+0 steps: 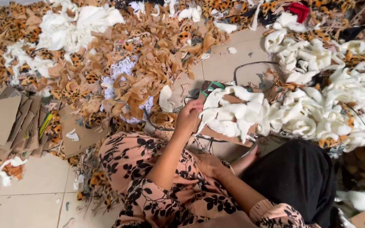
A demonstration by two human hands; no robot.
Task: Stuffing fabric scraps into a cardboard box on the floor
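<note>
White fleece scraps, heaped on a cardboard piece at centre, look light and floppy, best pinched at an edge; the left hand grips the pile's near-left edge, while the right hand rests on the lap, grip unclear.

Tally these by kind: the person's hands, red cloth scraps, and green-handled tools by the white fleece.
Hands: 2, the left hand and the right hand
Red cloth scrap: 1
Green-handled tool: 1
Total: 4
</note>
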